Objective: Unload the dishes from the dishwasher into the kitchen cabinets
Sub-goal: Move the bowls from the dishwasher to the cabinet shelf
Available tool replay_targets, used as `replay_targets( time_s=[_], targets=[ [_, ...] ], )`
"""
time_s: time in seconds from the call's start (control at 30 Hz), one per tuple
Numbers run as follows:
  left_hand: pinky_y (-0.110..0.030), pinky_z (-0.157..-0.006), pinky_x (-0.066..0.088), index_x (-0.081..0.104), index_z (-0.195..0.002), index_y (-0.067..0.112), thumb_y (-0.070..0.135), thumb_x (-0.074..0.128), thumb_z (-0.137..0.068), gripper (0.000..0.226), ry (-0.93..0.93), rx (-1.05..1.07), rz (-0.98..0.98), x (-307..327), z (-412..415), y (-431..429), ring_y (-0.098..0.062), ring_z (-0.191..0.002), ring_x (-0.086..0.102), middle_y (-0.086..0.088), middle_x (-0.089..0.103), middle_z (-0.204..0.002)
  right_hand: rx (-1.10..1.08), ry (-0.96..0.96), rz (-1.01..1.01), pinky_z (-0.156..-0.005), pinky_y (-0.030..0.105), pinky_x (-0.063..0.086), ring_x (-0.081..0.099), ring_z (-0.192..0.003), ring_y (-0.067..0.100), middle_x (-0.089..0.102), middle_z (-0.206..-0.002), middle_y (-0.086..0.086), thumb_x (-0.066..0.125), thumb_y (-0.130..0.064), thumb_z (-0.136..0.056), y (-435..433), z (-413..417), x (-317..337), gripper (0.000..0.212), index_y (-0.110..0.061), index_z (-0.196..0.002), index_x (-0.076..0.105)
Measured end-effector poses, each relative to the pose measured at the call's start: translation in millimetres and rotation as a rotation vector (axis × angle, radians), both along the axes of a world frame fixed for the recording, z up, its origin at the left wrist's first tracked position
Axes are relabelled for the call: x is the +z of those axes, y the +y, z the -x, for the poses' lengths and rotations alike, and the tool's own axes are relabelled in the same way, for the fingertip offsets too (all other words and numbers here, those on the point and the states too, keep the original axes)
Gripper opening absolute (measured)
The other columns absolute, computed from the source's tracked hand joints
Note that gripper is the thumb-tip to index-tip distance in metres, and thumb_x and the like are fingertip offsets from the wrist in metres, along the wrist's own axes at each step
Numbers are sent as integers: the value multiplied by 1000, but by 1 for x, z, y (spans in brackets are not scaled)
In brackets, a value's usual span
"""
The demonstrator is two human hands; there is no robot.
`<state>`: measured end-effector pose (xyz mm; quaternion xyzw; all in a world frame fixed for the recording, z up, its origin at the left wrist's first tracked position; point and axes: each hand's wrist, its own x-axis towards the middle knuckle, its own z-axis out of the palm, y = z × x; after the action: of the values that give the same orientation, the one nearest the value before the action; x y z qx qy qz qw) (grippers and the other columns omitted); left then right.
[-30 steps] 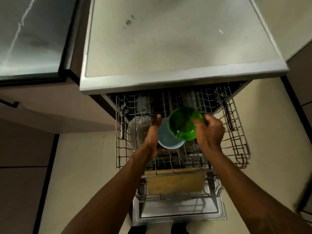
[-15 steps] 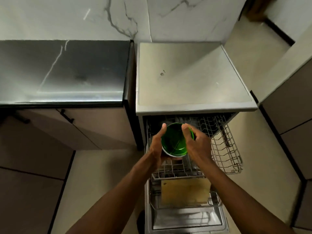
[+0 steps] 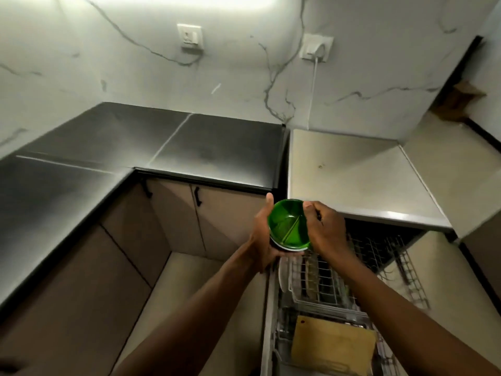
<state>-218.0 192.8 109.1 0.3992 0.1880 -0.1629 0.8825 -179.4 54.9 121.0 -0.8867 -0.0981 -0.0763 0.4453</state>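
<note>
Green bowl (image 3: 288,226), glossy, with a ridge across its inside, is held mouth-up, nested in a pale bowl (image 3: 288,248), above the left edge of the dishwasher rack (image 3: 379,256). The stack is gripped by both hands: the left hand (image 3: 264,240) curled under its left side, the right hand (image 3: 325,232) pinching the right rim. Closed cabinet doors (image 3: 217,213) lie to the far left, under the dark counter (image 3: 189,147), nearer the left hand.

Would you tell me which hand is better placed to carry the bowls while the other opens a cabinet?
Left, probably: the left hand cups the bowls from below, while the right hand only grips their rim.
</note>
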Motion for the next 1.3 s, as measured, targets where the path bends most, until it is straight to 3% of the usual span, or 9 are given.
replay_targets(
  time_s=[0.13, 0.23, 0.37, 0.47, 0.57, 0.77, 1.0, 1.13, 1.3],
  targets=[
    [-49, -75, 60, 71, -112, 14, 82, 35, -87, 82, 35, 100, -66, 37, 53, 26, -34, -93, 74, -16, 77, -103, 62, -9, -40, -74, 34, 54, 67, -82, 15, 73, -87, -5, 58, -41, -97, 34, 30, 22, 23, -24, -97, 74],
    [-55, -84, 56, 68, -126, 15, 88, 45, -77, 90, 85, 190, -132, 50, 85, 52, -40, -107, 69, -18, 73, -117, 112, 11, -53, -76, 30, 54, 68, -84, 14, 71, -87, -7, 68, -41, -90, 63, 57, 32, 20, -25, -100, 73],
    [-62, -91, 52, 67, -128, 16, 87, 47, -77, 90, 68, 251, -153, 63, 101, 93, -43, -110, 67, -19, 72, -118, 174, -28, -16, -78, 29, 55, 68, -86, 15, 74, -93, -4, 72, -38, -86, 103, 76, 52, 26, -24, -107, 73],
    [-64, -89, 53, 67, -128, 16, 87, 51, -74, 90, 50, 303, -145, 65, 103, 125, -44, -109, 68, -21, 72, -118, 205, -57, -15, -70, 19, 48, 65, -81, 10, 71, -89, -7, 74, -34, -85, 136, 80, 64, 23, -24, -106, 74],
    [-65, -88, 53, 67, -127, 15, 86, 49, -78, 88, 35, 344, -139, 65, 101, 167, -45, -107, 69, -21, 72, -116, 249, -81, 1, -69, 22, 51, 66, -79, 10, 67, -82, -12, 75, -32, -84, 179, 76, 69, 21, -24, -103, 74],
    [-66, -90, 52, 68, -124, 13, 89, 50, -74, 93, 22, 428, -81, 66, 83, 277, -45, -103, 70, -22, 74, -112, 259, -131, -13, -65, 11, 47, 66, -77, 5, 73, -90, -9, 74, -25, -82, 289, 56, 77, 23, -24, -105, 73],
    [-58, -83, 56, 65, -124, 15, 81, 50, -82, 80, -51, 488, -71, 107, 54, 407, -45, -102, 69, -24, 71, -114, 198, -217, -72, -67, 26, 56, 63, -69, 2, 67, -74, -13, 74, -21, -78, 428, 25, 119, 9, -24, -86, 71],
    [-58, -85, 54, 67, -123, 16, 83, 47, -83, 80, -92, 528, 8, 127, 29, 477, -47, -103, 68, -24, 71, -114, 199, -225, -47, -62, 15, 46, 59, -68, -1, 64, -72, -14, 73, -21, -80, 503, 1, 147, 8, -23, -87, 70],
    [-61, -100, 49, 65, -129, 13, 82, 51, -81, 85, -201, 566, 271, 155, -15, 539, -47, -114, 63, -26, 68, -123, 237, -326, 56, -74, 23, 50, 68, -88, 19, 74, -95, 0, 65, -27, -89, 580, -46, 189, 19, -25, -107, 69]
  ],
)
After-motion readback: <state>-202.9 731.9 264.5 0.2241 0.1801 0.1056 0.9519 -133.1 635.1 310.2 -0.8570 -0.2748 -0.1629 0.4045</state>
